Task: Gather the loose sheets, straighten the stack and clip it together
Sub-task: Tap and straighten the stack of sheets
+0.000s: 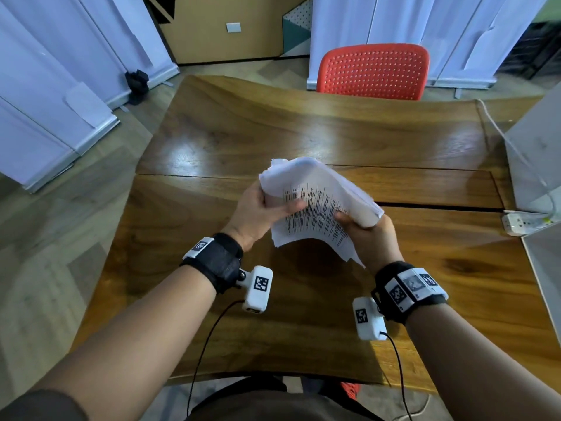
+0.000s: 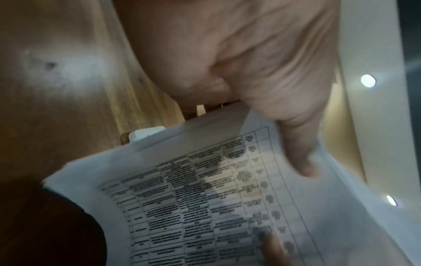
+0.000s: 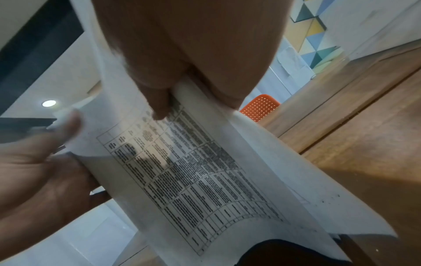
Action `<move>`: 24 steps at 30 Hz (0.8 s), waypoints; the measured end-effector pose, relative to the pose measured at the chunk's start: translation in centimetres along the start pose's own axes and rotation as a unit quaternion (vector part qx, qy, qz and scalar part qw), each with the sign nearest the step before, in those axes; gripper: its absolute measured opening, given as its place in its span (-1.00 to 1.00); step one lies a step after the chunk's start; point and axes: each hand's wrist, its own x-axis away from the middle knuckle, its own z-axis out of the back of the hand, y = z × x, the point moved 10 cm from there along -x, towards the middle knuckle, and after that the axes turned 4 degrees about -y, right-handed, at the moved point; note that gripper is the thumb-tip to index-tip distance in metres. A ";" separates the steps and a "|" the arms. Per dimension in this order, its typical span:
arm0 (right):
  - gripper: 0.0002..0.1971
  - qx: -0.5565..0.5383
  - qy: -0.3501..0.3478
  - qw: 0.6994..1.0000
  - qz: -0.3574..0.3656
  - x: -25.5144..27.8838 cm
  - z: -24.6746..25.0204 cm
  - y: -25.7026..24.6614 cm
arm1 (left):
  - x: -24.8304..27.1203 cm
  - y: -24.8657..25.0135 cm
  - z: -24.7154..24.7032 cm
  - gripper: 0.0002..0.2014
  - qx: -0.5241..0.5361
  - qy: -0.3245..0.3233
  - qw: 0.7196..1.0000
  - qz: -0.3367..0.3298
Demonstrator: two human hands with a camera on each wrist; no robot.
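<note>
Both hands had the sheets up off the desk

Left hand (image 1: pixel 258 212) and right hand (image 1: pixel 365 235) each pinched the bowed sheets (image 1: pixel 318 208) over the desk (image 1: pixel 303 132); edges looked ragged, so loose pages could've slipped out.

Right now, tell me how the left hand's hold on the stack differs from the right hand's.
The left hand grips the stack of sheets at its left edge, with the thumb laid flat across the printed page. The right hand grips the lower right side, with the sheets curling over its fingers. The left hand sits a little farther from the body than the right. Both hold the stack above the table, and no clip is visible.
</note>
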 end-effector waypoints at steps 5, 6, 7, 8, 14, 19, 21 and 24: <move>-0.78 -0.014 0.072 0.997 0.015 0.9 1.3 -0.8 | 0.6 1.6 0.5 -0.67 -0.013 0.089 0.995 -0.039; -0.81 -0.017 0.075 0.997 0.027 1.2 1.3 -0.8 | 0.8 1.5 0.5 -0.72 -0.005 0.102 0.994 -0.041; -0.87 -0.020 0.068 0.997 0.032 1.3 1.1 -0.5 | 1.0 1.1 0.3 -0.75 0.000 0.107 0.994 -0.037; -0.92 -0.014 0.055 0.998 0.022 1.3 0.5 0.3 | 1.3 0.6 0.0 -0.76 0.000 0.106 0.994 -0.031; -0.63 0.047 0.035 0.998 -0.003 1.4 0.0 3.0 | 2.0 -0.2 -0.1 -0.16 0.056 0.114 0.991 -0.053; -0.80 0.025 0.004 1.000 0.008 1.5 0.1 2.5 | 6.3 11.9 -4.5 0.11 -0.399 0.145 0.829 -0.364; -0.79 0.013 -0.009 1.000 0.022 1.4 0.0 2.2 | 6.3 11.9 -10.8 0.06 -0.558 0.005 0.745 -0.366; -0.75 0.024 -0.007 0.999 0.036 1.3 0.4 1.7 | 5.6 8.6 -16.2 0.06 -0.656 -0.139 0.673 -0.312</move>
